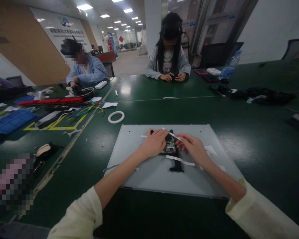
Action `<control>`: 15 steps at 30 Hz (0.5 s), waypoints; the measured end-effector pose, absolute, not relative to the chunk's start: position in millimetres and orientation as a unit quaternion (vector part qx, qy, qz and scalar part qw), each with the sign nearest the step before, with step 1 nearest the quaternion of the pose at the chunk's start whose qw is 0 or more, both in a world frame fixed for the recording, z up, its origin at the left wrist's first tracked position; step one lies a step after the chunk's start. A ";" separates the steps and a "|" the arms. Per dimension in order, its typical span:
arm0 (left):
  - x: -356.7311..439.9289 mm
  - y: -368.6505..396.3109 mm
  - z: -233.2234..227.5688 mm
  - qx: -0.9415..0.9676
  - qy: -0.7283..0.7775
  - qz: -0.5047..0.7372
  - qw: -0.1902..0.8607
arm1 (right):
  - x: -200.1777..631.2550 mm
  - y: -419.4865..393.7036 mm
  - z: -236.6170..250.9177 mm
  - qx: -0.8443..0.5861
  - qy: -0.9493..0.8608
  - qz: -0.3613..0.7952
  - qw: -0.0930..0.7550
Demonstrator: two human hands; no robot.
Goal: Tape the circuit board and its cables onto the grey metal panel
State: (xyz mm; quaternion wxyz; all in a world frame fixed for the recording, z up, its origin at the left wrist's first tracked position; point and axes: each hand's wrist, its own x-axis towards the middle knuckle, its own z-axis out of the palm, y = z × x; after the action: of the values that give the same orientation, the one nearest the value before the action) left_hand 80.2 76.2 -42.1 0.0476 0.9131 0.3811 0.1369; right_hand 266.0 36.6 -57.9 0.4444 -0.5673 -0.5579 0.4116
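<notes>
A grey flat panel (139, 179) lies on the green table in front of me. On its middle sit a green circuit board (170, 149) and a black bracket (176, 166). My left hand (154, 142) lies over the left part of the board and bracket, its fingers stretched out and covering what is beneath. A white tape strip (173, 135) runs from near my left fingertips to my right hand (191, 147), which pinches its end. Another white tape strip (180, 160) crosses the bracket nearer to me.
A white tape roll (116, 117) lies beyond the panel's left corner. Wrenches (73, 132), a blue tray (12, 121) and cables (89, 111) are on the left. Two people sit across the table. A water bottle (230, 66) and black cloth-like items (259, 95) are at the right.
</notes>
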 end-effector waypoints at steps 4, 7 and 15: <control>80.9 76.1 -41.4 0.912 0.388 0.124 0.043 | 262.6 33.6 -56.1 -0.615 -0.646 0.264 0.367; 81.1 75.9 -40.0 0.911 0.393 0.119 0.043 | 258.9 32.1 -53.3 -0.657 -0.696 0.130 0.260; 81.1 77.1 -41.4 0.911 0.392 0.116 0.048 | 249.3 33.9 -44.5 -0.696 -0.713 0.028 0.078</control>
State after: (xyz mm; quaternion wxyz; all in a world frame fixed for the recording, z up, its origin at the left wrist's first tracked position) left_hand 81.1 77.1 -41.4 0.0480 0.9114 0.3918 0.1164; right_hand 249.3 33.9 -44.5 0.0784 -0.6959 -0.7133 0.0285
